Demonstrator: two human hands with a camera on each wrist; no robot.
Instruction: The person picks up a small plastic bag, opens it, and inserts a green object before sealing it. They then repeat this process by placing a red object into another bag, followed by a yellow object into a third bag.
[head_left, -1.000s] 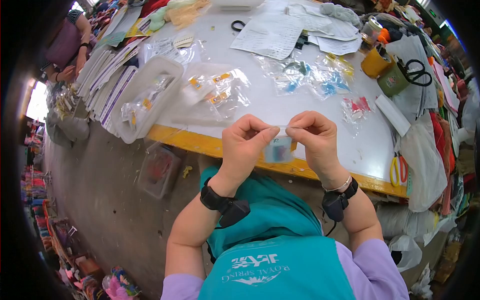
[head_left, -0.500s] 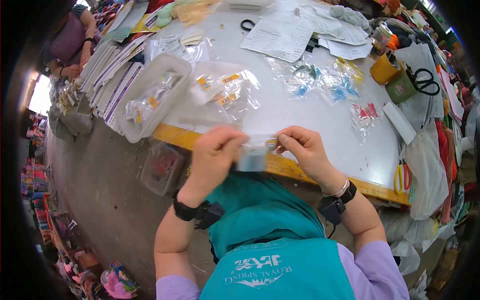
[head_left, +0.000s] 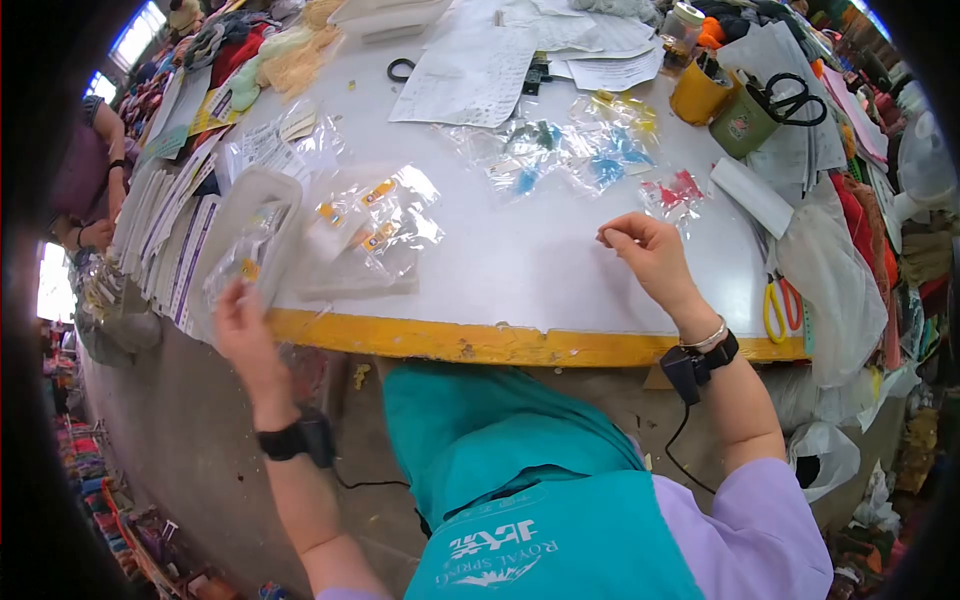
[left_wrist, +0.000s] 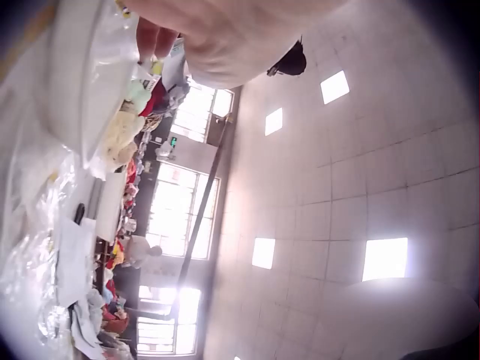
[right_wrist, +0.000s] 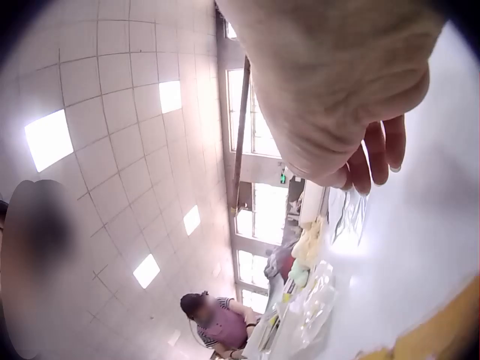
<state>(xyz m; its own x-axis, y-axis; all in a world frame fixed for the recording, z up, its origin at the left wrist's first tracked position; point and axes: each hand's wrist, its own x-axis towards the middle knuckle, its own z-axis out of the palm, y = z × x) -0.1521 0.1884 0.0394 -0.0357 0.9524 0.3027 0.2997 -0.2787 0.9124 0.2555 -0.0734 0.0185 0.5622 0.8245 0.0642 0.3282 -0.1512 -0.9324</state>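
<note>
The left hand (head_left: 250,345) is blurred at the near end of a long clear plastic bin (head_left: 284,190). Small clear packets with orange labels (head_left: 250,268) lie in the bin beside its fingertips; whether the fingers pinch one cannot be made out. Over the tabletop hovers the right hand (head_left: 655,262), fingers loosely bent and thumb near the index finger, with nothing visible held. In the right wrist view the fingers (right_wrist: 379,154) of that hand hang relaxed. Clear bags with orange labels (head_left: 378,238) lie right of the bin.
Packets with blue pieces (head_left: 610,165) and a red one (head_left: 680,190) lie beyond the right hand. Papers (head_left: 470,80), a green cup with black scissors (head_left: 750,122) and yellow-handled scissors (head_left: 773,310) are around. Another person (head_left: 95,180) is at the far left.
The small bag that both hands held up is no longer between them. The left hand has moved left to the bin; the right has come away and reaches over the table.
</note>
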